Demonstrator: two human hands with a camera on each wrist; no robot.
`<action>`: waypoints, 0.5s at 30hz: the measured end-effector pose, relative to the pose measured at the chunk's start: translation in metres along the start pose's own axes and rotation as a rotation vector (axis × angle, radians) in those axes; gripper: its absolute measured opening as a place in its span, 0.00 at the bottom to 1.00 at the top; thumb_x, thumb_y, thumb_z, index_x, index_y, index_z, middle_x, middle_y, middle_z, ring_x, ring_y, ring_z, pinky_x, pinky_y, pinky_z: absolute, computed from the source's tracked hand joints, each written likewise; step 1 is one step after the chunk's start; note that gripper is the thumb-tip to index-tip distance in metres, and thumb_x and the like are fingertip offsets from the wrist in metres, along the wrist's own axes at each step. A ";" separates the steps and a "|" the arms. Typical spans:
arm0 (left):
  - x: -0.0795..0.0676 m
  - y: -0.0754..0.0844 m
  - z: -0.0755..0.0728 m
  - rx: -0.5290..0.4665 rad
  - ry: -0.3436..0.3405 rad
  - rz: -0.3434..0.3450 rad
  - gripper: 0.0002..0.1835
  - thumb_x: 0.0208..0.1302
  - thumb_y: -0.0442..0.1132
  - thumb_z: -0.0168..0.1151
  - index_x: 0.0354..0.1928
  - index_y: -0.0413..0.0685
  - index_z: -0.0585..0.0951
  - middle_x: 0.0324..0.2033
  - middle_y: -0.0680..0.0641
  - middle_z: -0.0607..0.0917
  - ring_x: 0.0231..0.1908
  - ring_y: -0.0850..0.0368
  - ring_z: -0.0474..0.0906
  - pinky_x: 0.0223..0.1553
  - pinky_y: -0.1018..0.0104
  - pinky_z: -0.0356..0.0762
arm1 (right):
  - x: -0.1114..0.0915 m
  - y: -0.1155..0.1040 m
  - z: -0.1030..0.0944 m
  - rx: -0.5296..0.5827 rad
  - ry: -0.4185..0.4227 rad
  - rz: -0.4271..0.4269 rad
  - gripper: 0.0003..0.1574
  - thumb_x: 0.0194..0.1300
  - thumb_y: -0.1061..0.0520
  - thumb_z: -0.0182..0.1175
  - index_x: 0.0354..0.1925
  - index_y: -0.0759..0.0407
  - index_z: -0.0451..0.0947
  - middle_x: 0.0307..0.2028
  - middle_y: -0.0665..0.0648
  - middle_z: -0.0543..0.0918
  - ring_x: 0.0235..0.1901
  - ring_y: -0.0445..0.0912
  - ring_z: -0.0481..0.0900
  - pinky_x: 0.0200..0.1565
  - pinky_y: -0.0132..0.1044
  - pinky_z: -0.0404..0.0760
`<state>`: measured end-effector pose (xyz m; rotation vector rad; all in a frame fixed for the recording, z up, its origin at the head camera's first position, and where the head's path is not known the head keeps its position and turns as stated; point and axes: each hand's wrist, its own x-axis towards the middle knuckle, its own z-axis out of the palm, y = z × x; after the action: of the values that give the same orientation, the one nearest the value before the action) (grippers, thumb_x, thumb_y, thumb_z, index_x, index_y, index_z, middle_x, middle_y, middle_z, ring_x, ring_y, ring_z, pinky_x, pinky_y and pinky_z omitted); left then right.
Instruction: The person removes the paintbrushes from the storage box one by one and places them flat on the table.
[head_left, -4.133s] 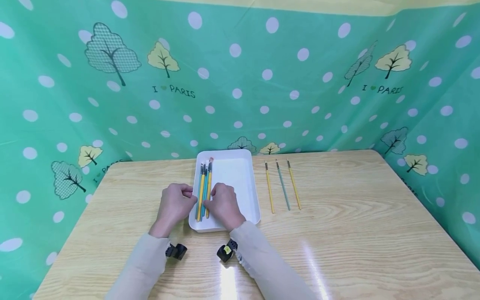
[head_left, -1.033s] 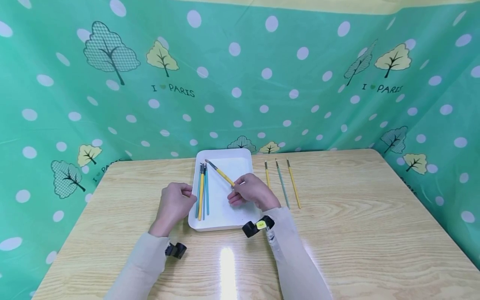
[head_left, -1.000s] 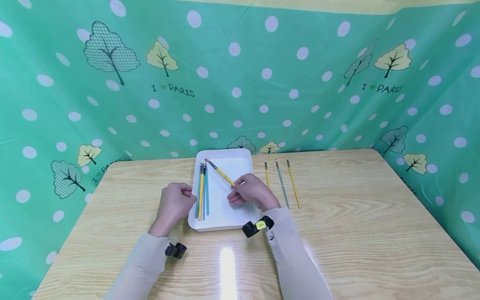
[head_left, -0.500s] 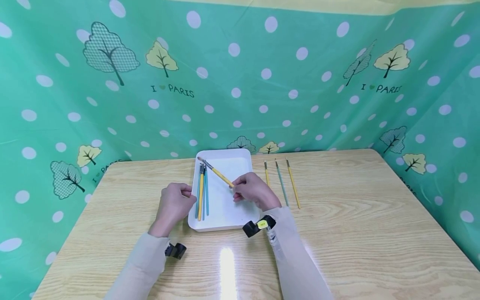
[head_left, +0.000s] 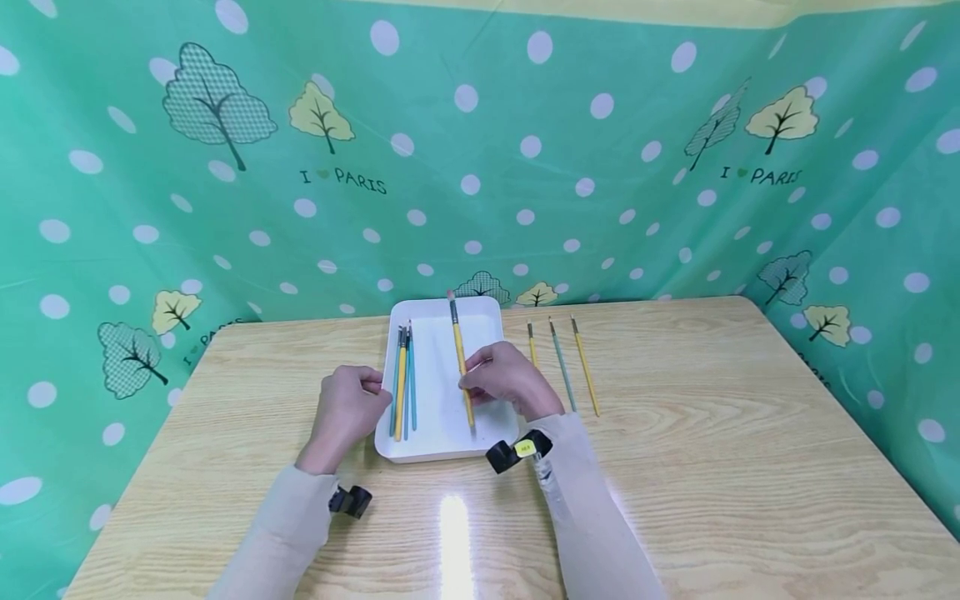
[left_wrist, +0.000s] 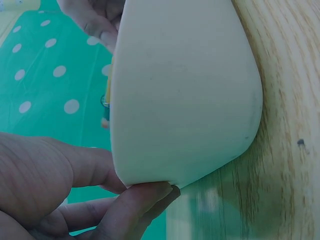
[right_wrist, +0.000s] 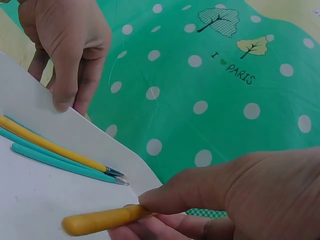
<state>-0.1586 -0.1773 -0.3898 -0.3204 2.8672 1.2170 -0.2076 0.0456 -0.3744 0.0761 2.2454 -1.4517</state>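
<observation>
My right hand pinches a yellow-handled paintbrush between thumb and fingers, above the white tray. The brush points away from me, bristles at the far end; its rounded handle end faces the camera in the right wrist view. My left hand grips the tray's left wall, with the thumb on the inner side and fingers outside, as the right wrist view shows. Along that wall, inside the tray, lie a yellow paintbrush and some teal paintbrushes, side by side.
To the right of the tray, on the wooden table, a yellow paintbrush, a teal paintbrush and another yellow paintbrush lie in a row. A green dotted curtain hangs behind the table.
The right hand took the yellow paintbrush from the group in the tray and moved it right. In the last half second the brush swung from leftward-slanting to nearly straight. The left hand stayed put.
</observation>
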 end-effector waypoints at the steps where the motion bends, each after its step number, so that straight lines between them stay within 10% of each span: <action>1: 0.000 0.000 0.000 0.001 -0.001 0.000 0.18 0.61 0.31 0.59 0.51 0.31 0.84 0.38 0.38 0.87 0.34 0.51 0.83 0.31 0.68 0.79 | 0.000 0.000 -0.001 0.002 0.004 0.005 0.13 0.63 0.63 0.68 0.47 0.63 0.80 0.35 0.61 0.88 0.29 0.48 0.87 0.43 0.45 0.89; 15: 0.000 0.000 -0.001 -0.003 -0.004 0.001 0.17 0.61 0.31 0.59 0.51 0.31 0.84 0.38 0.38 0.87 0.34 0.51 0.83 0.31 0.67 0.79 | -0.005 0.005 -0.023 0.051 -0.015 -0.031 0.16 0.65 0.65 0.65 0.52 0.63 0.79 0.38 0.62 0.85 0.34 0.50 0.87 0.42 0.44 0.89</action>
<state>-0.1583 -0.1774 -0.3890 -0.3167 2.8630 1.2216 -0.2099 0.0690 -0.3686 0.0469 2.2069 -1.5211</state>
